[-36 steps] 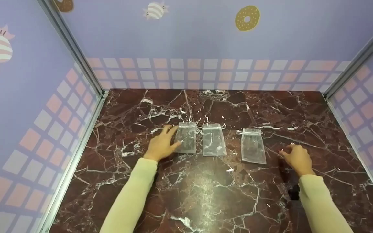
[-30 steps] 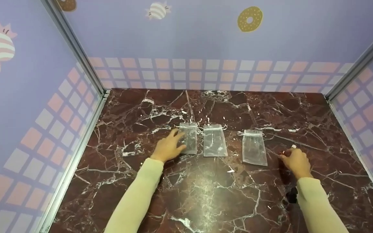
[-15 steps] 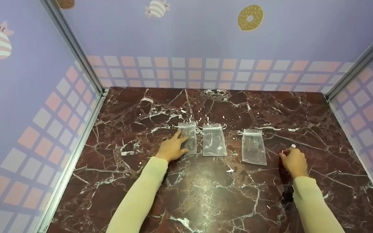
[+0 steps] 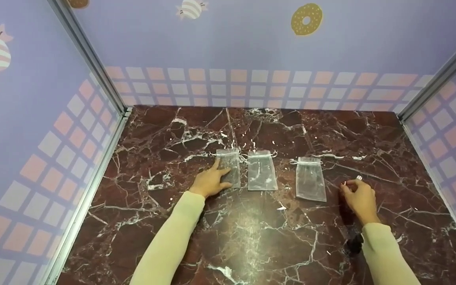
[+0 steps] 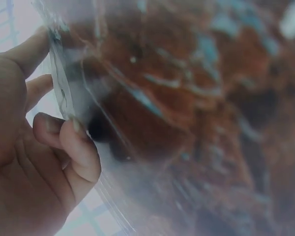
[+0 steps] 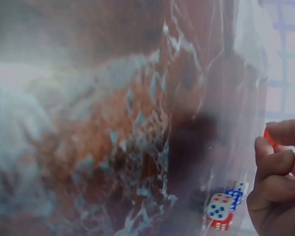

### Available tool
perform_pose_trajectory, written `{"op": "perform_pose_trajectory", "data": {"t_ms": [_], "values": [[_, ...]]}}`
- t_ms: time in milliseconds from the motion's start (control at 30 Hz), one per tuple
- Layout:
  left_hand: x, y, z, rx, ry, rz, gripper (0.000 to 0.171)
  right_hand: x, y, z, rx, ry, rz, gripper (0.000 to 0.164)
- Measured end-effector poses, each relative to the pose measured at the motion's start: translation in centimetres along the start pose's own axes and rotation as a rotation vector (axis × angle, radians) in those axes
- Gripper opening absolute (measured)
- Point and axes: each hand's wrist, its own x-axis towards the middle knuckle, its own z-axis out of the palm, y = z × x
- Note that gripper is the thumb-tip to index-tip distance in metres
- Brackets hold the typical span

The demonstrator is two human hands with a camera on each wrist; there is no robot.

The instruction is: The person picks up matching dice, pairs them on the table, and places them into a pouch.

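Observation:
Three sheer white drawstring pouches lie flat in a row in the head view: a left pouch (image 4: 233, 170), a middle pouch (image 4: 262, 172) and a right pouch (image 4: 310, 180). My left hand (image 4: 208, 182) rests on the left edge of the left pouch, index finger stretched toward its drawstring. Right of the row, my right hand (image 4: 360, 200) pinches a small red die (image 6: 269, 136) between thumb and fingertip, mostly hidden by them. Close to that hand, the right wrist view shows a white die (image 6: 220, 206), a blue die (image 6: 237, 194) and a red die (image 6: 221, 223).
The pouches lie on a dark red marbled tabletop (image 4: 259, 241). Lilac panels (image 4: 243, 43) with printed sweets and doughnuts enclose it at the back and both sides. A metal rail (image 4: 93, 190) runs along the left edge.
My left hand has shifted slightly right and down, its fingers settling onto the left pouch. The right hand stays almost in place, fingers drawn in to pinch the red die. The pouches barely move.

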Motion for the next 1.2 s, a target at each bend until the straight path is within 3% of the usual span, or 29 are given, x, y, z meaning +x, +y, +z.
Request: {"op": "perform_pose_trajectory", "data": {"t_ms": [167, 300, 567, 967, 1200], "values": [[0.1, 0.0, 0.1, -0.018, -0.003, -0.006, 0.067, -0.8, -1.0, 0.3, 0.056, 0.058, -0.105, 0.02], [0.2, 0.0, 0.2, -0.022, -0.007, -0.014, 0.067, -1.5, -1.9, 0.9, 0.138, 0.018, -0.176, 0.016], [0.2, 0.0, 0.1, -0.021, -0.007, -0.015, 0.067, -2.8, -4.0, 3.1, 0.2, -0.13, -0.285, 0.014], [0.2, 0.0, 0.1, -0.015, -0.01, -0.026, 0.067, -5.5, -8.4, 7.2, 0.235, -0.418, -0.32, 0.017], [0.2, 0.0, 0.1, -0.014, -0.013, -0.033, 0.068, -6.5, -10.8, 9.3, 0.217, -0.52, -0.461, 0.012]]}}
